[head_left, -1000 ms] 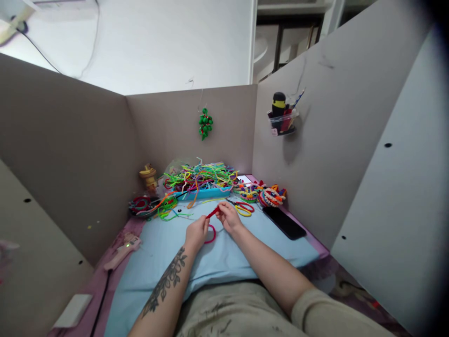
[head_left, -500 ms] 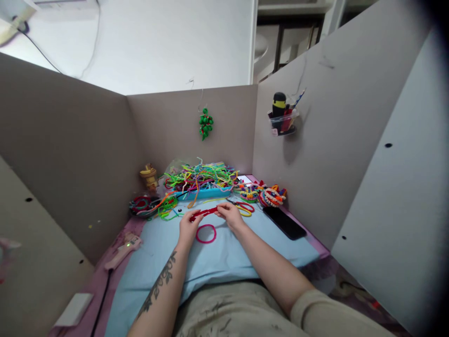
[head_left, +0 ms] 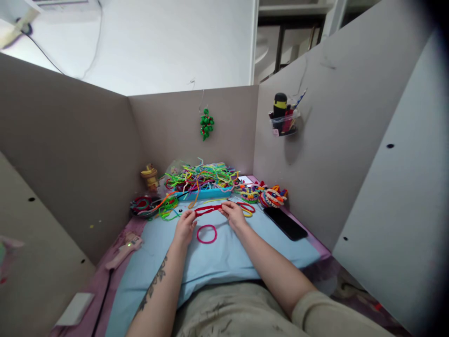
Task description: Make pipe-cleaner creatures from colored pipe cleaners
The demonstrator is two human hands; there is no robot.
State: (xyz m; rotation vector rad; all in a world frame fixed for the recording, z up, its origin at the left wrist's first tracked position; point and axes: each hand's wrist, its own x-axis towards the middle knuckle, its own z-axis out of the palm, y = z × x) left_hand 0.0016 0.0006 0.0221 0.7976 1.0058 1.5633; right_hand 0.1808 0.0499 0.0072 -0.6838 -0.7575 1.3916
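My left hand and my right hand both pinch a red pipe cleaner, one at each end, holding it stretched level just above the light blue cloth. Between my hands a pink pipe-cleaner ring lies flat on the cloth. Neither hand touches the ring.
A blue tray heaped with coloured pipe cleaners stands behind my hands. Scissors with red and yellow handles lie by my right hand, a black phone further right. Finished coils and a pink tool lie at the sides. Grey partitions enclose the desk.
My left hand let the pink ring drop onto the cloth and took the free end of the red pipe cleaner. My hands moved apart and drew it out straight.
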